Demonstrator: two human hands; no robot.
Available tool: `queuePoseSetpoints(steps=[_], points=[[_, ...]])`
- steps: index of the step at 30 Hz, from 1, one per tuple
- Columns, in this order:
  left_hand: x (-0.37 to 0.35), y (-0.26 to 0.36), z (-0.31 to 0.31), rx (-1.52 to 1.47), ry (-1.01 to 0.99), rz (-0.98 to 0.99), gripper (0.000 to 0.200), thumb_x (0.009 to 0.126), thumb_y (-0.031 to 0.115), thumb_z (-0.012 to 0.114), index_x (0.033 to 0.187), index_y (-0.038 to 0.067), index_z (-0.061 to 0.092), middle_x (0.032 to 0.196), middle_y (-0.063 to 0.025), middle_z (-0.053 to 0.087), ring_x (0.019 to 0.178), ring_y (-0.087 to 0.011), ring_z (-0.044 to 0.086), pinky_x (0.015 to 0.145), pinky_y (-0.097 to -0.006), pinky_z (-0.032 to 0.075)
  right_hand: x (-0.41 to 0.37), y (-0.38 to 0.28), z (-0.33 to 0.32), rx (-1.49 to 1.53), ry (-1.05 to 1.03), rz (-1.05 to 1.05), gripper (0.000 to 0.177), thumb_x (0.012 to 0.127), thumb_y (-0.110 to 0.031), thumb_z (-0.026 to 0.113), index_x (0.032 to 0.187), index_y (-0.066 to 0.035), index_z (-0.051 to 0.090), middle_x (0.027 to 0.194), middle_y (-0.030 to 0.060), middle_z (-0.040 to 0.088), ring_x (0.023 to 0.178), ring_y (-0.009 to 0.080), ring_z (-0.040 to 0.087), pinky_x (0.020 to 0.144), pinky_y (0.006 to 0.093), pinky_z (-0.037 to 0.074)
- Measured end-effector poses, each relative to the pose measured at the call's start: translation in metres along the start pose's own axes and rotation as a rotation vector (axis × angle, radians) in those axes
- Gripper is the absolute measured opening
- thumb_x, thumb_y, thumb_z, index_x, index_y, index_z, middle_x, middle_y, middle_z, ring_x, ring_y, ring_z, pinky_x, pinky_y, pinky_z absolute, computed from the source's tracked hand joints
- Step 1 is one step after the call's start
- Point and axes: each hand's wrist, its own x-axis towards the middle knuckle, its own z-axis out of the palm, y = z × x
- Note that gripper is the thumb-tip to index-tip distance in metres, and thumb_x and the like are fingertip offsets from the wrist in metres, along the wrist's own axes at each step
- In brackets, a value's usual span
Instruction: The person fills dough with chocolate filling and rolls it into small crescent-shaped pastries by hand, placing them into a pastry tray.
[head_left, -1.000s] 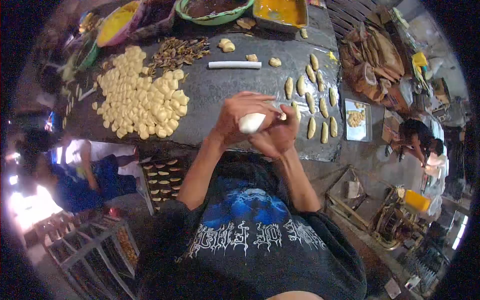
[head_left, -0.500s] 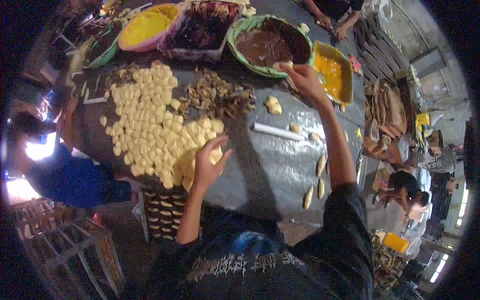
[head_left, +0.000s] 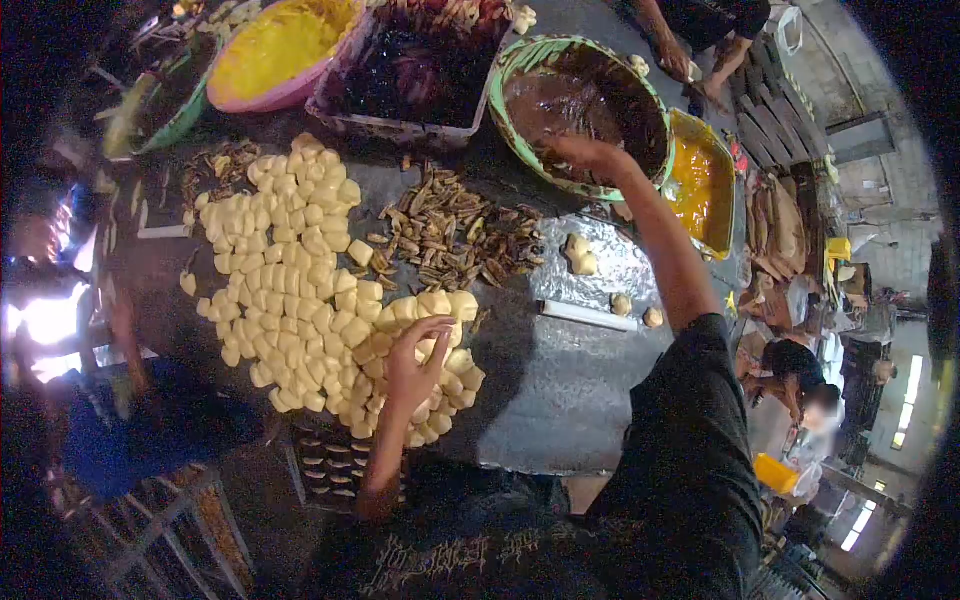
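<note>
Pale, squarish dough pieces [head_left: 300, 290] sit heaped on the dark table [head_left: 560, 390] right under the person's left hand [head_left: 415, 362], probably so they're an easy grab; its fingers curl around one at the pile's near edge; right hand [head_left: 588, 155] reaches into the green bowl [head_left: 503, 80] of glossy brown paste [head_left: 590, 100]; can't tell if those fingers are open or closed.

From ten to two o'clock stand two green bowls [head_left: 503, 85], one pink basin [head_left: 300, 90], one dark tray [head_left: 400, 128] and one orange tray [head_left: 735, 190]. One white stick [head_left: 588, 315] lies at three. Dough squares [head_left: 300, 290] at nine: too many to count.
</note>
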Motion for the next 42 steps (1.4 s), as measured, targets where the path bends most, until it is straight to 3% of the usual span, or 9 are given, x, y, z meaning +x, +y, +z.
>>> queuePoseSetpoints(steps=[8, 11, 14, 18, 21, 22, 28, 35, 42], points=[[0.007, 0.032, 0.028, -0.024, -0.122, -0.011, 0.022, 0.101, 0.009, 0.062, 0.122, 0.002, 0.067, 0.114, -0.0074, 0.075, 0.106, -0.0164, 0.071, 0.093, -0.0305, 0.054, -0.065, 0.03, -0.003, 1.013, 0.204, -0.114, 0.068, 0.102, -0.039, 0.058, 0.16, -0.012, 0.037, 0.143, 0.0077, 0.057, 0.123, 0.0183, 0.058, 0.103, 0.0356, 0.048], [-0.001, 0.026, 0.054, -0.214, -0.16, -0.063, 0.025, 0.102, 0.009, 0.061, 0.125, 0.002, 0.065, 0.117, -0.0074, 0.074, 0.108, -0.0163, 0.07, 0.094, -0.0305, 0.053, -0.113, 0.012, 0.019, 1.425, 0.262, -0.355, 0.067, 0.098, -0.049, 0.062, 0.147, -0.005, 0.051, 0.133, 0.0099, 0.063, 0.106, 0.0192, 0.063, 0.093, 0.0337, 0.052], [-0.013, 0.041, 0.079, -0.195, -0.204, 0.045, 0.031, 0.103, 0.011, 0.06, 0.132, 0.001, 0.061, 0.125, -0.0096, 0.071, 0.117, -0.0171, 0.067, 0.098, -0.031, 0.052, -0.149, 0.0, 0.026, 1.745, 0.278, -0.206, 0.058, 0.098, -0.055, 0.06, 0.12, -0.002, 0.064, 0.101, 0.0071, 0.069, 0.075, 0.0141, 0.056, 0.066, 0.0273, 0.047], [-0.03, 0.078, 0.139, -0.524, -0.146, 0.066, 0.039, 0.108, 0.026, 0.055, 0.136, -0.002, 0.058, 0.129, -0.012, 0.069, 0.122, -0.0195, 0.064, 0.102, -0.0304, 0.05, -0.243, -0.037, 0.076, 2.177, 0.102, -0.745, 0.053, 0.101, -0.053, 0.054, 0.111, -0.001, 0.063, 0.09, 0.0059, 0.066, 0.063, 0.0106, 0.049, 0.058, 0.0271, 0.037], [-0.047, 0.108, 0.172, -0.83, -0.122, -0.048, 0.043, 0.109, 0.033, 0.053, 0.131, -0.003, 0.062, 0.123, -0.0109, 0.071, 0.117, -0.0184, 0.066, 0.1, -0.029, 0.051, -0.328, -0.106, 0.12, 2.441, 0.381, -0.403, 0.055, 0.102, -0.053, 0.052, 0.12, -0.003, 0.062, 0.095, 0.0088, 0.07, 0.053, 0.012, 0.046, 0.055, 0.029, 0.038], [-0.055, 0.119, 0.177, -0.918, -0.135, -0.106, 0.045, 0.109, 0.035, 0.052, 0.129, -0.003, 0.063, 0.12, -0.0102, 0.072, 0.114, -0.0177, 0.067, 0.098, -0.0284, 0.051, -0.339, -0.104, 0.149, 2.473, 0.229, -0.581, 0.057, 0.102, -0.054, 0.05, 0.124, -0.003, 0.061, 0.099, 0.01, 0.071, 0.051, 0.0127, 0.045, 0.052, 0.0296, 0.038], [-0.134, 0.15, 0.176, -0.619, -0.044, -0.184, 0.037, 0.106, 0.03, 0.059, 0.116, -0.004, 0.069, 0.093, -0.0051, 0.074, 0.089, -0.015, 0.071, 0.082, -0.0292, 0.056, -0.41, -0.115, 0.257, 2.122, 0.249, -0.672, 0.056, 0.103, -0.045, 0.053, 0.133, 0.003, 0.06, 0.111, 0.0136, 0.067, 0.061, 0.0192, 0.059, 0.055, 0.0281, 0.045], [-0.161, 0.127, 0.183, -1.274, 0.211, -0.219, 0.026, 0.104, 0.02, 0.056, 0.122, 0.002, 0.062, 0.123, -0.0108, 0.066, 0.115, -0.0214, 0.064, 0.105, -0.0385, 0.052, -0.441, -0.108, 0.277, 0.854, 0.836, -0.382, 0.04, 0.096, -0.024, 0.069, 0.13, -0.002, 0.064, 0.091, 0.0103, 0.071, 0.072, 0.0222, 0.064, 0.064, 0.0347, 0.05], [-0.166, 0.13, 0.159, -1.716, 0.146, 0.013, 0.028, 0.102, 0.007, 0.053, 0.127, -0.004, 0.06, 0.123, -0.014, 0.068, 0.112, -0.0256, 0.067, 0.096, -0.0352, 0.06, -0.431, -0.122, 0.277, 1.154, 0.616, -0.472, 0.036, 0.097, -0.023, 0.069, 0.127, -0.004, 0.071, 0.107, 0.0122, 0.076, 0.078, 0.0139, 0.068, 0.072, 0.0309, 0.054]])
